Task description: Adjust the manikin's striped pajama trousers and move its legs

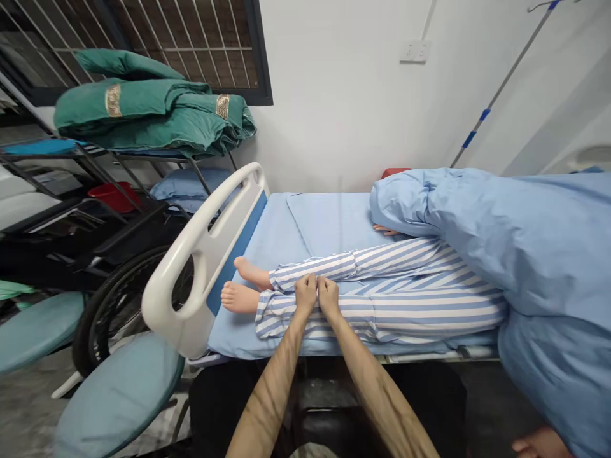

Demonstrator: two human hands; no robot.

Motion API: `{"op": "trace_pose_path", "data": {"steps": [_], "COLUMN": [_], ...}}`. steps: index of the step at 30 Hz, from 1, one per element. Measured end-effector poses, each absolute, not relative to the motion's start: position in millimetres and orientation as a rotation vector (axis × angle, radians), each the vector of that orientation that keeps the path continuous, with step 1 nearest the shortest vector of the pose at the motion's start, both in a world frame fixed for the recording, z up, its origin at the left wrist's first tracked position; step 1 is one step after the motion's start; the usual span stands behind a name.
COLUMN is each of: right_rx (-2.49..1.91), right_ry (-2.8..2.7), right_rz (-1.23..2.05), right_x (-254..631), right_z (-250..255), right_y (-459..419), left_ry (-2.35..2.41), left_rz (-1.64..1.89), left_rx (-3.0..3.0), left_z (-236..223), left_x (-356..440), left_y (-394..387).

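Observation:
Both of my hands are closed into fists, side by side with the thumb sides nearly touching. My left hand (306, 294) and my right hand (328, 294) are over the shins of a figure lying on the bed. Blue-and-white striped trousers (420, 312) cover its legs, and I see no cloth pulled up into either fist. Whether the fists press on the legs, I cannot tell. Its bare feet (240, 298) point left toward the bed's end board. A light blue quilt (520, 242) hides the upper body; some fingers (386, 229) show at its edge.
A white end board (191, 254) closes the bed's left end. Beyond it stand a wheelchair (119, 312), round stools (119, 394) and a rack with folded green quilts (153, 114). An IV pole (501, 83) leans at the right. Part of a hand (541, 444) shows at bottom right.

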State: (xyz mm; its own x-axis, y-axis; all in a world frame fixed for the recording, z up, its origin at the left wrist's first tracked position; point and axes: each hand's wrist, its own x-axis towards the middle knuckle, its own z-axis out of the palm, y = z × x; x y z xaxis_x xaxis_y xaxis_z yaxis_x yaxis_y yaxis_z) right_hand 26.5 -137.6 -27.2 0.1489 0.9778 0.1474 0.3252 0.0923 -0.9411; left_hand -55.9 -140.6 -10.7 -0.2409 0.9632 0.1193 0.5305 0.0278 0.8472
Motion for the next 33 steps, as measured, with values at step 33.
{"op": "trace_pose_path", "data": {"steps": [33], "right_rx": [-1.47], "right_ry": [-1.382], "right_rz": [0.708], "right_x": [178.3], "right_z": [-0.8], "right_y": [-136.5], "left_ry": [1.776], "left_rz": [0.967], "left_rx": [1.756], "left_z": [-14.1], "left_x": [65.1], "left_y": [-149.0]}}
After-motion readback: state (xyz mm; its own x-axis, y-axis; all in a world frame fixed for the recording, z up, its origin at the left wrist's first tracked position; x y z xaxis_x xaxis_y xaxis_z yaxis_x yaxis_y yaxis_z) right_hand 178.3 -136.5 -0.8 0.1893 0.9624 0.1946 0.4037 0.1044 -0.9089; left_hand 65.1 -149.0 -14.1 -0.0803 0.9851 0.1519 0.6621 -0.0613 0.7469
